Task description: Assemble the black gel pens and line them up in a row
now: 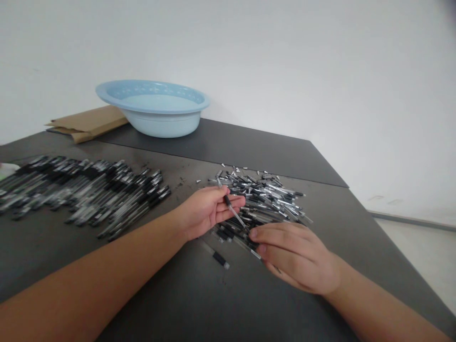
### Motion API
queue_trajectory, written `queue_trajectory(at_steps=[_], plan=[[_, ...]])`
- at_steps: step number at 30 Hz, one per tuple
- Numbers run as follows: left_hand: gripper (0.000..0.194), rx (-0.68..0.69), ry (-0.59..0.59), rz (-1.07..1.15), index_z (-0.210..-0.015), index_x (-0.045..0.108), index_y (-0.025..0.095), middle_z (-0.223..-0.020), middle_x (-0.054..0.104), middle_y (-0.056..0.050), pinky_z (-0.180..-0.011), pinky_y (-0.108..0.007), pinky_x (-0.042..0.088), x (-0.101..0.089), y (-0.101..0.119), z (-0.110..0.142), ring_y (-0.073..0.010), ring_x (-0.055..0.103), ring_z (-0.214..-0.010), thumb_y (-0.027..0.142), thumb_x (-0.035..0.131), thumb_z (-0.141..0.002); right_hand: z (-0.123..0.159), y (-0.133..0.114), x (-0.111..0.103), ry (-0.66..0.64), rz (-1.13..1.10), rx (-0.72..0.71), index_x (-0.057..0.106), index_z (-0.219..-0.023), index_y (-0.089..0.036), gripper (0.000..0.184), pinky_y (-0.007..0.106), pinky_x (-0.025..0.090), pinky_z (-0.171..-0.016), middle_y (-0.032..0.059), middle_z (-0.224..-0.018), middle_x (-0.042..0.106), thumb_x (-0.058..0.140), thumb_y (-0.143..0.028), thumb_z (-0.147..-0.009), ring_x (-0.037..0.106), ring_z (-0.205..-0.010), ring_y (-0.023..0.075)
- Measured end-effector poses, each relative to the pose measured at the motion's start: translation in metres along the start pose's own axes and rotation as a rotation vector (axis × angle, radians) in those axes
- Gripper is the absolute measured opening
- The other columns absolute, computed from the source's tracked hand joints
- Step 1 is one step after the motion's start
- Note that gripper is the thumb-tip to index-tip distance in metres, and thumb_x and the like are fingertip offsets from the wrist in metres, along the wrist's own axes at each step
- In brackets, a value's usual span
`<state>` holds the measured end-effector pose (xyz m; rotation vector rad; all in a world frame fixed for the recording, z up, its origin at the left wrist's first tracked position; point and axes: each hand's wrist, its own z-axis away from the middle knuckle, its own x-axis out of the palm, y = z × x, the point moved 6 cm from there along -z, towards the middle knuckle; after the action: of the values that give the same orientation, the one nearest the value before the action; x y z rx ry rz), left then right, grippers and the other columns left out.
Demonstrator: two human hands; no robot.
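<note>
A clear pen [236, 214] with a black grip slants over the pile, tip end up and to the left. My left hand [206, 209] pinches it near the grip between thumb and fingers, palm partly turned up. My right hand [295, 254] is closed at the pen's lower end, its fingertips together there; what lies inside the fingers is mostly hidden. Under and behind both hands spreads a loose pile of pen parts [274, 197], with clear barrels, black grips and small silver tips. One loose pen barrel [219, 258] with a black grip lies in front of the pile.
Many pens [89, 185] lie in a slanted row on the left of the dark table [171, 294]. Behind them stand a light blue basin [167, 118] and a flat brown paper bag [89, 122]. A white wall [285, 71] rises behind the table.
</note>
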<state>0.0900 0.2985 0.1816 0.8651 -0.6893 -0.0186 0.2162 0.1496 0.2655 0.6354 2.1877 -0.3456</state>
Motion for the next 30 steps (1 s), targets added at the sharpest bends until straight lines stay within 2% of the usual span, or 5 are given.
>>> queue_trajectory(at_steps=[8,19,30], plan=[[0.016,0.002,0.008,0.005,-0.099,0.057,0.014,-0.104,0.079,-0.018,-0.072,-0.024,0.067,0.0007,0.0006,0.0013,-0.0202,0.081,-0.094,0.015,0.046,-0.109,-0.0026,-0.0047,0.0006,-0.032,0.033,-0.070,0.071,-0.112,-0.012,0.019,0.035,0.069,-0.089,0.0156,-0.115,0.082,0.069,-0.008,-0.094,0.078,-0.110,0.0255],[0.019,-0.002,-0.003,0.016,-0.095,0.057,0.015,-0.103,0.078,-0.017,-0.072,-0.024,0.067,0.0025,0.0015,0.0025,-0.0195,0.081,-0.093,0.014,0.045,-0.109,-0.0053,-0.0050,-0.0028,0.016,0.066,-0.034,0.072,-0.106,-0.013,0.018,0.031,0.069,-0.083,0.0138,-0.107,0.083,0.068,-0.003,-0.091,0.079,-0.104,0.0233],[0.017,-0.010,-0.021,0.010,-0.096,0.059,0.015,-0.103,0.078,-0.016,-0.076,-0.026,0.066,0.0039,0.0003,0.0044,-0.0192,0.080,-0.093,0.016,0.048,-0.109,-0.0023,-0.0037,-0.0026,-0.009,0.071,-0.042,0.072,-0.112,-0.015,0.023,0.032,0.069,-0.086,0.0134,-0.112,0.082,0.068,-0.006,-0.092,0.077,-0.110,0.0239]])
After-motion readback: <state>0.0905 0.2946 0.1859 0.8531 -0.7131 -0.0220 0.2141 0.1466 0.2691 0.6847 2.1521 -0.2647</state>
